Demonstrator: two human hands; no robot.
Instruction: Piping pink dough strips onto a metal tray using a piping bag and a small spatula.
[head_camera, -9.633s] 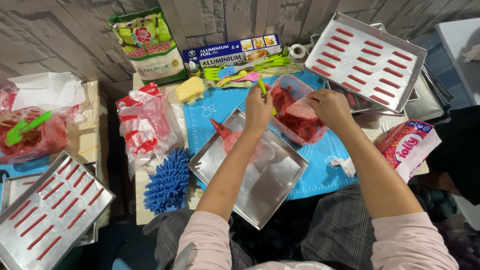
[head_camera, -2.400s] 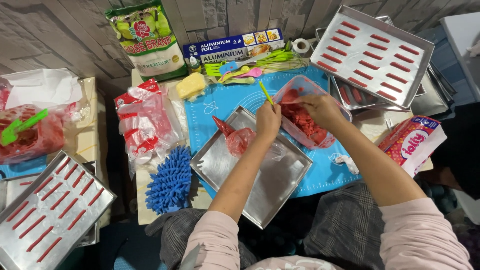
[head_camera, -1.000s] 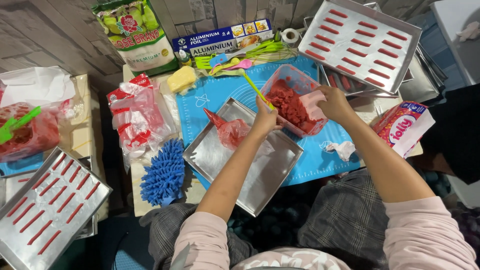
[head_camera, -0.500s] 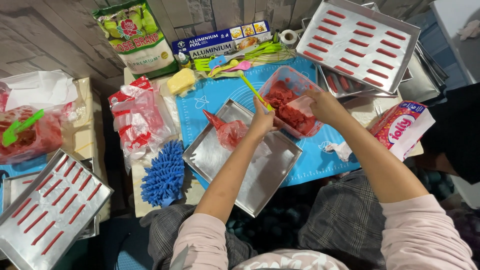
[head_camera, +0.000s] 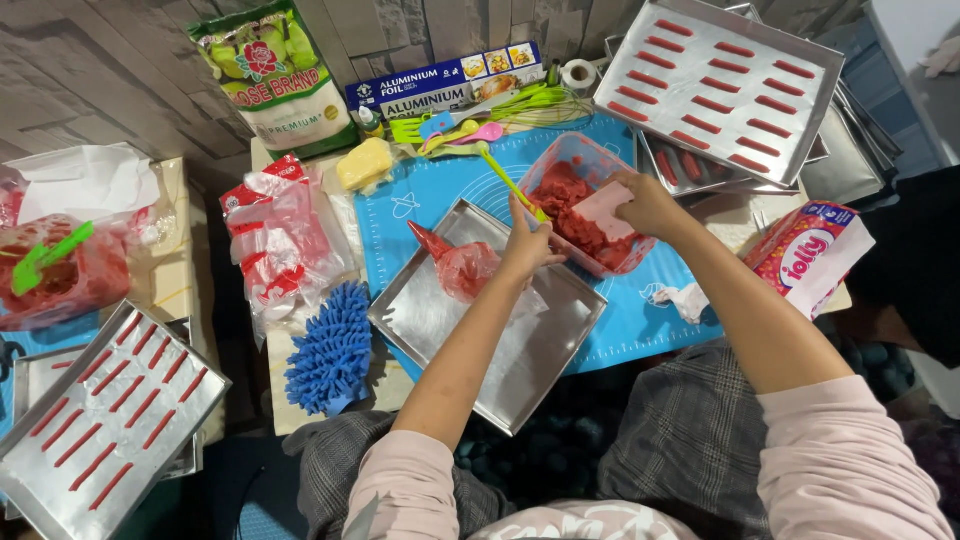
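mostly blue mat (head_camera: 430, 190), low table (head_camera: 300, 395), grey wall (head_camera: 120, 60)

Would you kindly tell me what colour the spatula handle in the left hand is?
Yellow-green; the slim plastic spatula handle shows best in the head view.

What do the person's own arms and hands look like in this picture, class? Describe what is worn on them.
Both hands, the left hand and the right hand, are bare: no gloves, and no rings or watch that I can make out. The forearms are uncovered. Pale pink sleeves are pushed up to about the elbows.
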